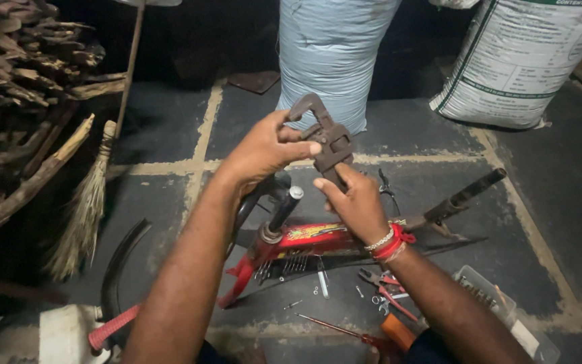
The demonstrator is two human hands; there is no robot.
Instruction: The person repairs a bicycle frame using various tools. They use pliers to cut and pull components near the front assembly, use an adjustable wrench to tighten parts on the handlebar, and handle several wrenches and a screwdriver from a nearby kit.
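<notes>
A rusty brown pipe wrench [325, 138] is held up between both hands above the floor. My left hand [264, 149] grips its upper jaw part, thumb across the head. Under it, my right hand [356, 201] holds the lower end of the handle; red threads and a bead bracelet circle that wrist. Below the hands lies a red bicycle frame [304, 243] with a black stem [284, 209] sticking up.
Pliers [382, 283], small bits and a screwdriver [345, 330] lie on the dark stone floor. A clear plastic box [486, 296] sits at right. Two large sacks [331, 54] [527, 61] stand behind. A broom [89, 202] and firewood [28, 87] are at left. A black tyre [119, 263] curves nearby.
</notes>
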